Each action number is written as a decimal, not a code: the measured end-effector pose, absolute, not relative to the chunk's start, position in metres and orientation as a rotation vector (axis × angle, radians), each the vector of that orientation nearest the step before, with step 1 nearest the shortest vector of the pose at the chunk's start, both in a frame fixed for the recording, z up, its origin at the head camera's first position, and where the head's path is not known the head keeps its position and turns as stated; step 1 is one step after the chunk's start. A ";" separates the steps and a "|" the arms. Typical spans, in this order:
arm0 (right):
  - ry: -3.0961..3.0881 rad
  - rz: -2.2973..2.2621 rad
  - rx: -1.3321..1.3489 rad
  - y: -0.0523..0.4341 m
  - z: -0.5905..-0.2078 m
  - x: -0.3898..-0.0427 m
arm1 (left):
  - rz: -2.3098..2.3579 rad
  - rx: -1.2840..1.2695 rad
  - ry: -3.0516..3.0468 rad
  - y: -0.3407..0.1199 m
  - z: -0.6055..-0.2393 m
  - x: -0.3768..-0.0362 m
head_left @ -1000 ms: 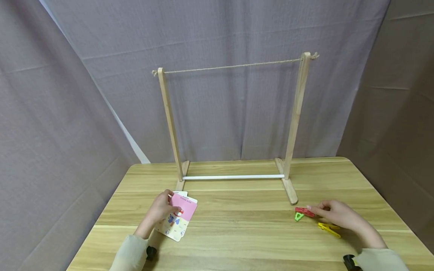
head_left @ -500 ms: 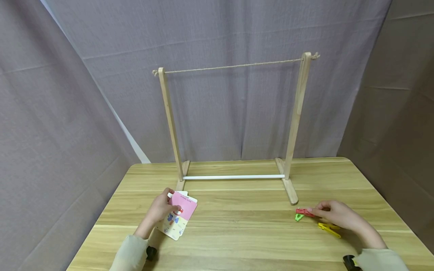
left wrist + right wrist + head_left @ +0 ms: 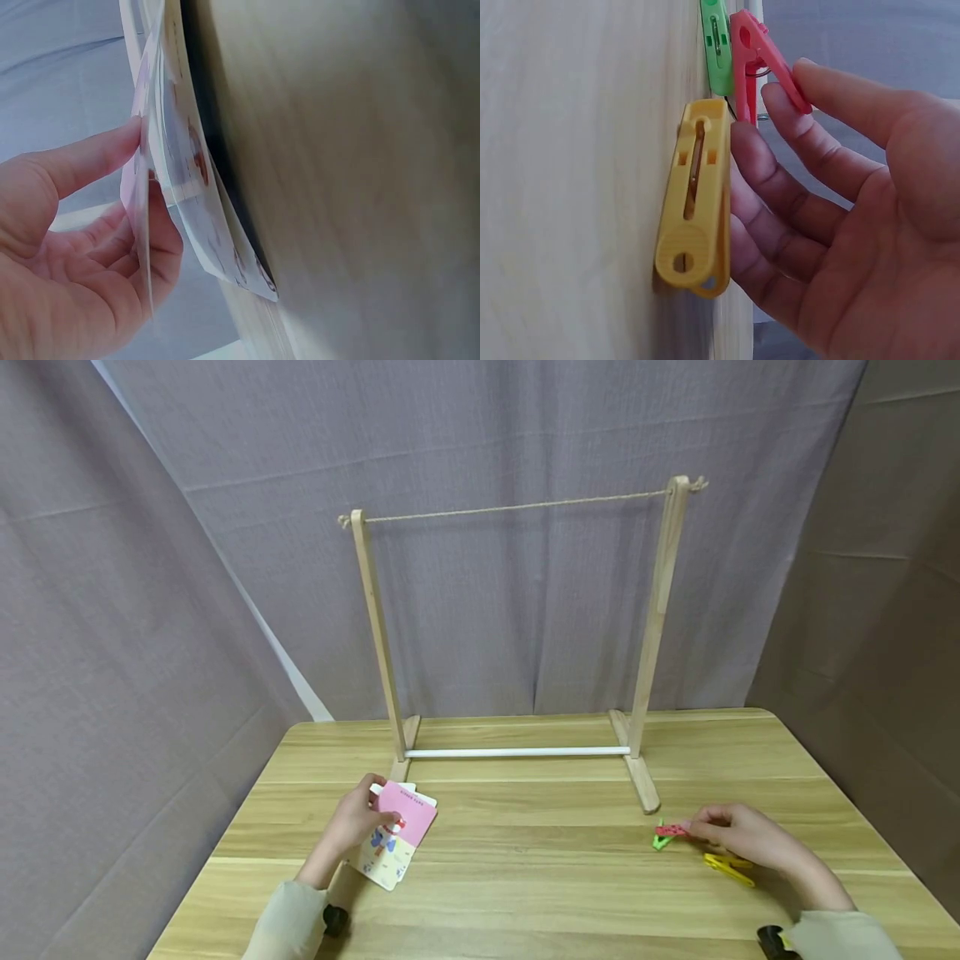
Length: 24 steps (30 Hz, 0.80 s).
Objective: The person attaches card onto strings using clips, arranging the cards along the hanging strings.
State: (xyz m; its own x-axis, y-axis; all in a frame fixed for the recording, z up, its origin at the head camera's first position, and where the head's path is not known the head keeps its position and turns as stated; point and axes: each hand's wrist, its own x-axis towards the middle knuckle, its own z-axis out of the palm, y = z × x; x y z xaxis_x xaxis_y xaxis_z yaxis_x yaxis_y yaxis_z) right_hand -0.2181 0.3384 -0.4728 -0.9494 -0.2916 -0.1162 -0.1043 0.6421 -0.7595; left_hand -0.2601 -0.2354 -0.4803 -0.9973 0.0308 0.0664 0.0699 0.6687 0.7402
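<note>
My left hand (image 3: 352, 817) pinches a pink and pale-yellow picture card (image 3: 412, 814) between thumb and fingers. In the left wrist view that card is bent and stands apart from the other cards (image 3: 187, 187) behind it. At the right, my right hand (image 3: 738, 833) pinches one leg of a red clothespin (image 3: 742, 60) with thumb and forefinger. Just beyond it lies a green clothespin (image 3: 718, 52), partly covered by the red one in the head view. A yellow clothespin (image 3: 690, 195) lies on the table beside my curled fingers.
A wooden stand (image 3: 648, 635) rises at the back of the table (image 3: 517, 877), its feet on the tabletop. A string (image 3: 517, 508) runs between the tops of its posts, and a white rod (image 3: 517, 752) joins them low down. Grey curtains (image 3: 465, 610) hang behind.
The red clothespin has turned and drawn slightly right in my right hand, baring more of the green one. My left hand has barely moved, its card shifting a little.
</note>
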 end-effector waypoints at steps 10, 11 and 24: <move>2.630 -1.258 -0.240 0.337 -0.472 -0.219 | -1.330 -0.092 -2.787 -0.235 -0.480 -0.260; 2.644 -1.252 -0.233 0.337 -0.473 -0.219 | -1.337 -0.092 -2.785 -0.235 -0.479 -0.260; 2.768 -1.206 -0.154 0.333 -0.475 -0.223 | -1.392 -0.055 -2.783 -0.235 -0.475 -0.259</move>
